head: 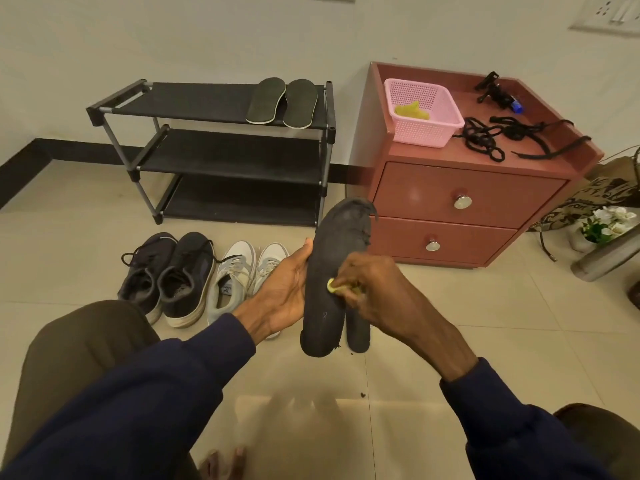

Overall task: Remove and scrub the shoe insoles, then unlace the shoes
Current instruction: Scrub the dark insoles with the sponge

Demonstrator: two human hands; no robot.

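The left hand point(287, 289) holds a dark insole point(332, 244) upright above the floor point(450, 306), its grip clamped on the insole's edge. The right hand point(374, 289) has its grip closed on a yellow scrubber point(333, 285), pressed against the insole's middle.

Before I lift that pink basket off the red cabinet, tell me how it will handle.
The pink basket is probably light: it has thin perforated plastic walls and only a yellow cloth inside. Those mesh walls may flex under a tight squeeze. Its wide flat base on the red cabinet suggests sliding, not tipping, when pushed.
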